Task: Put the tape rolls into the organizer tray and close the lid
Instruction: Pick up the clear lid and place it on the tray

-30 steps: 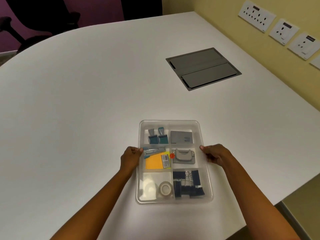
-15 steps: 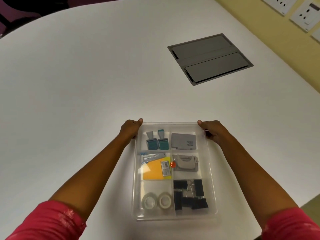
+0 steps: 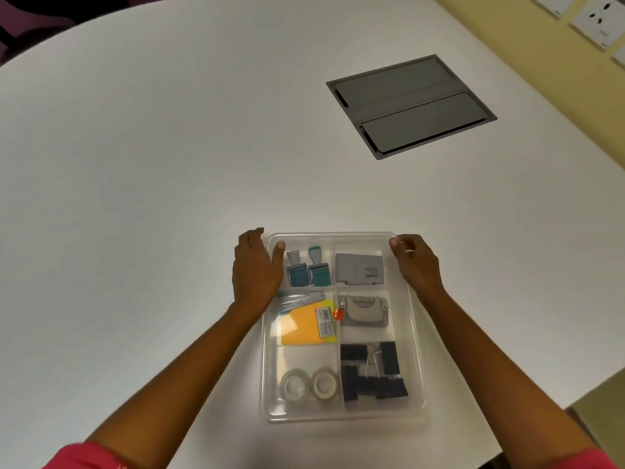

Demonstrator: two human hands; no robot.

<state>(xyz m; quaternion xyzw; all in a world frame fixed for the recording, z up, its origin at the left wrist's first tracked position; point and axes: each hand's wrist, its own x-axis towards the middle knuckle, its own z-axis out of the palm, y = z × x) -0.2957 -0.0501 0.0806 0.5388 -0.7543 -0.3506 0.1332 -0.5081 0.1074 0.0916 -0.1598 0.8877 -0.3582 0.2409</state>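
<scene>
A clear plastic organizer tray lies on the white table, with a transparent lid over it. Two tape rolls sit side by side in its near left compartment: a clear one and a whitish one. My left hand grips the far left corner, thumb on top of the lid. At the far right corner, my right hand holds the tray's edge. Other compartments hold stamps, a grey box, a punch, sticky notes and black binder clips.
A grey cable hatch is set flush in the table at the far right. Wall sockets line the yellow wall on the right. The table's edge runs close by the tray at the lower right.
Both hands slid from the middle of the tray's long sides up to its far corners. The tray sits in the same place; the view has tilted down and closer.
</scene>
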